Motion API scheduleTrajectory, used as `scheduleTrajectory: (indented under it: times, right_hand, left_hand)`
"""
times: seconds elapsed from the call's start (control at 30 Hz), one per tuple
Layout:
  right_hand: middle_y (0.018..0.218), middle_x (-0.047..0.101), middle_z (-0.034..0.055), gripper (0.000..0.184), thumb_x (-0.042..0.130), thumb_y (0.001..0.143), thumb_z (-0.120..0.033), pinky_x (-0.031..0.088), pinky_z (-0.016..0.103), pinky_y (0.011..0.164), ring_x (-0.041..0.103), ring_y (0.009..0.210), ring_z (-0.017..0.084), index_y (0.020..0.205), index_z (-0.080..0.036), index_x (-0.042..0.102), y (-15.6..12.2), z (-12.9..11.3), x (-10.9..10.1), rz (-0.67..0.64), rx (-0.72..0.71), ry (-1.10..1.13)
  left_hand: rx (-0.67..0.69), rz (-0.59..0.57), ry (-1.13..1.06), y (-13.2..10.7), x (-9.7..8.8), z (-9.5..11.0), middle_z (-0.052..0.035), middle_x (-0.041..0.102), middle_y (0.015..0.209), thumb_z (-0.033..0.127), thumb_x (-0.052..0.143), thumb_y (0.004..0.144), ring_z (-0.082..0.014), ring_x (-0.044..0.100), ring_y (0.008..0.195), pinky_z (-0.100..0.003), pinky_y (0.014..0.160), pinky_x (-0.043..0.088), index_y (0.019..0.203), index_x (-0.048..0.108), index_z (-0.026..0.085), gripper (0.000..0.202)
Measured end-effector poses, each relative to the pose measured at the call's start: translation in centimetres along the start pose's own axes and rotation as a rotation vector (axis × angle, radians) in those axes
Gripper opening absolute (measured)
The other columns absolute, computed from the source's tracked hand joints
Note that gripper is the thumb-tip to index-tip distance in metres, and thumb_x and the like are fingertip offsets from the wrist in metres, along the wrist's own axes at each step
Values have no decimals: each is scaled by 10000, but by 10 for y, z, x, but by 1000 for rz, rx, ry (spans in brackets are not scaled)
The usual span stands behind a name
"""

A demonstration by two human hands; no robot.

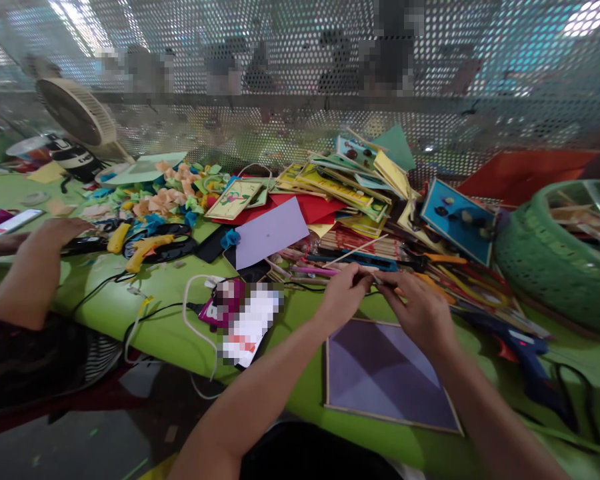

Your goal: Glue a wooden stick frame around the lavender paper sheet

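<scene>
Both hands meet above the far edge of a purple panel with thin wooden strips along its edges (390, 380). My left hand (344, 293) is closed, thumb and fingertips pinched together. Its fingertips almost touch those of my right hand (423, 310), which is closed in a pinch too. Something small and pale shows between them, too small to name. Just beyond my left hand, a thin wooden stick (357, 249) slants over a heap of craft materials; I cannot tell whether a finger touches it. A blue glue gun (527, 367) lies right of the panel.
Left of the panel are a lit phone (250, 327) and a magenta power strip (221, 303) with cables. A green basket (560, 267) stands at right. Decorated cards (340, 187) and a lilac sheet (270, 233) lie behind. A co-worker's arm (30, 273) reaches in near yellow glue guns (147, 250).
</scene>
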State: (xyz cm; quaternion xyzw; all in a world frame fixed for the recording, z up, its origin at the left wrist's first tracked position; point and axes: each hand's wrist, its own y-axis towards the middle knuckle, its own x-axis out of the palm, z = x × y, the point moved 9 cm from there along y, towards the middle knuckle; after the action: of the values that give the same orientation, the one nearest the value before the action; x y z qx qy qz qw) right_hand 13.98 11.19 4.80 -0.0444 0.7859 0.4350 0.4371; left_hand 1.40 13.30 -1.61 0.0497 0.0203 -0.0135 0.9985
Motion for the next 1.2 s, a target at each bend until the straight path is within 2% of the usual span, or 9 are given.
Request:
scheduleTrajectory:
  times: [0.33, 0.57, 0.77, 1.0, 1.2]
  right_hand:
    - [964, 787, 46, 150, 599, 996, -247, 566, 304, 769, 755, 873, 207, 1119, -218, 681, 0, -2, 3, -15, -32, 4]
    - [954, 787, 40, 146, 591, 1000, -251, 565, 305, 757, 755, 859, 205, 1114, -225, 679, 0, -3, 3, -21, -25, 6]
    - [941, 789, 39, 148, 582, 1002, -267, 565, 304, 756, 754, 853, 202, 1097, -232, 690, 1, -5, -1, -7, -16, 11]
    - [969, 798, 44, 179, 590, 990, -345, 587, 334, 760, 759, 840, 215, 1067, -254, 723, -1, 11, 2, -44, 126, 96]
    - [955, 807, 33, 209, 663, 943, -372, 596, 297, 716, 760, 812, 197, 1091, -246, 740, -2, 31, 4, -15, 320, 315]
  left_hand:
    - [103, 50, 175, -3, -5, 13, 18, 589, 789, 177, 540, 932, -136, 518, 747, -240, 694, 396, 850, 565, 199, 89]
    - [115, 66, 87, -4, -5, 14, 28, 562, 767, 168, 532, 900, -127, 497, 721, -239, 679, 378, 836, 550, 198, 72]
    - [69, 54, -11, -4, -4, 15, 42, 515, 731, 206, 535, 891, -117, 459, 686, -241, 664, 369, 807, 529, 193, 85]
    - [39, 55, -133, -4, -5, 17, 49, 466, 700, 237, 535, 897, -104, 416, 647, -238, 627, 350, 788, 512, 192, 120]
    - [41, 79, -116, 1, -14, 16, 9, 613, 754, 318, 587, 917, -113, 511, 666, -243, 661, 406, 850, 592, 180, 154]
